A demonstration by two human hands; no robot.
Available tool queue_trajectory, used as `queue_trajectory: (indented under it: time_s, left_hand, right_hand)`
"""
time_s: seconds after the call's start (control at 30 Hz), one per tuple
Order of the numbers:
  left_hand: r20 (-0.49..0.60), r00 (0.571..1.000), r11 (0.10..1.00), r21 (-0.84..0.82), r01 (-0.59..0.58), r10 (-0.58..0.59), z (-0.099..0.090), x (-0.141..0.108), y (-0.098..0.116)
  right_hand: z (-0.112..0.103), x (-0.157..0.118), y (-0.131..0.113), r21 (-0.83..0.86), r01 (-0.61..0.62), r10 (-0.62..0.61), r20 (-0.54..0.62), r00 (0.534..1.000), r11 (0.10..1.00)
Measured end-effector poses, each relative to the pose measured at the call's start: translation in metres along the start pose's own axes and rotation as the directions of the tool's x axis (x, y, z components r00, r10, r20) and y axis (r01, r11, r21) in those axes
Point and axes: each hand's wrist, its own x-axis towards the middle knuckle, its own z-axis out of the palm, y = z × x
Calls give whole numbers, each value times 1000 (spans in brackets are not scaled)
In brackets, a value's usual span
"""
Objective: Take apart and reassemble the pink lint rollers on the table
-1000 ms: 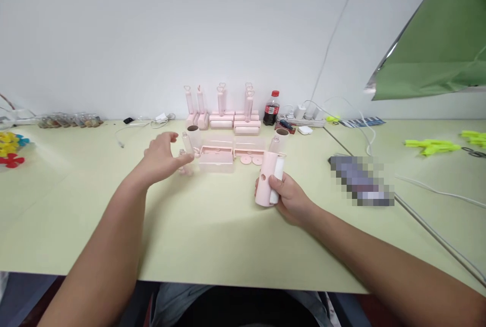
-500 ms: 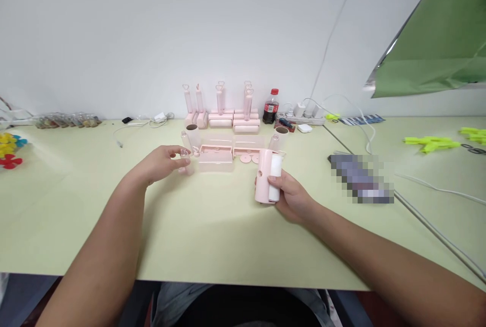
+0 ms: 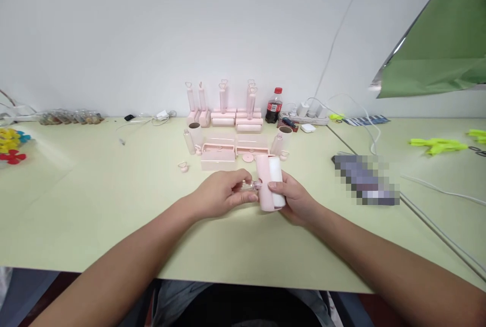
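Note:
In my right hand point(image 3: 296, 196) is a pink lint roller case point(image 3: 265, 183) with a white paper roll point(image 3: 277, 182) showing along its side. My left hand point(image 3: 222, 193) pinches a clear handle point(image 3: 248, 185), mostly covered by the fingers. The handle's end meets the round hole in the case; I cannot tell how far it goes in. Just behind the hands lie open pink cases point(image 3: 218, 157) with clear covers and a pink disc point(image 3: 248, 157). A heart-shaped pink loop piece point(image 3: 183, 167) lies on the left.
Assembled pink lint rollers point(image 3: 249, 124) stand along the wall beside a cola bottle point(image 3: 274, 106) and a power strip point(image 3: 304, 120). Paper rolls point(image 3: 195, 134) and clear handles point(image 3: 189, 142) stand upright behind the cases. A blurred-out phone-like object point(image 3: 364, 180) and yellow-green parts point(image 3: 436, 145) are on the right.
My left hand has picked up the clear handle from the left and brought it right, against the hole in the case. My right hand still holds the case, now slightly tilted.

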Motion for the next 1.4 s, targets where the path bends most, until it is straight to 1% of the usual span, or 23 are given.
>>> queue_trajectory:
  time_s: [0.1,0.23,0.4,0.57,0.67,0.73,0.87,1.03,1.17,1.23,1.33,1.37,1.4]
  left_hand:
    - [-8,999,998,33,-47,47,7,1,3]
    - [-18,995,994,52,-100,101,3,-2,1]
    - [-66,992,985,144,-93,103,1,-3,-4]
    - [-72,990,974,201,-103,120,1,-1,-6]
    - [-48,993,966,239,-97,112,2,-2,-7]
    - [-32,994,962,255,-97,108,3,-3,-6]
    - [-26,995,961,261,-88,98,5,-4,-5]
    - [-19,995,964,252,-89,97,4,-4,-4]
    - [-11,999,964,261,-47,52,4,-3,0]
    - [-28,1000,959,283,-6,14,7,-1,2]
    - [-76,997,957,286,48,-27,13,2,2]
    - [-89,996,965,257,54,-32,14,3,1]
    - [-103,994,978,200,62,-42,15,4,-1]
  right_hand:
    - [-1,0,0,-13,-8,8,8,1000,1000]
    - [-1,-1,0,-35,-16,17,20,1000,999]
    - [0,-1,0,-41,-5,6,21,1000,999]
    - [0,-1,1,-116,17,-16,6,1000,993]
    - [1,-1,3,-197,30,-32,-7,999,980]
    - [1,-1,4,-233,13,-18,-19,1000,972]
    - [2,-2,6,-252,-10,3,-30,1000,968]
    - [5,-3,8,-273,9,-20,-38,999,962]
    - [7,-5,11,-322,17,-37,-54,998,946]
    - [8,-6,14,-375,28,-66,-89,994,927]
    - [10,-5,15,-464,45,-139,-170,976,885]
    - [10,-4,14,-452,39,-139,-190,972,891]
    - [11,-3,11,-402,21,-107,-192,976,915]
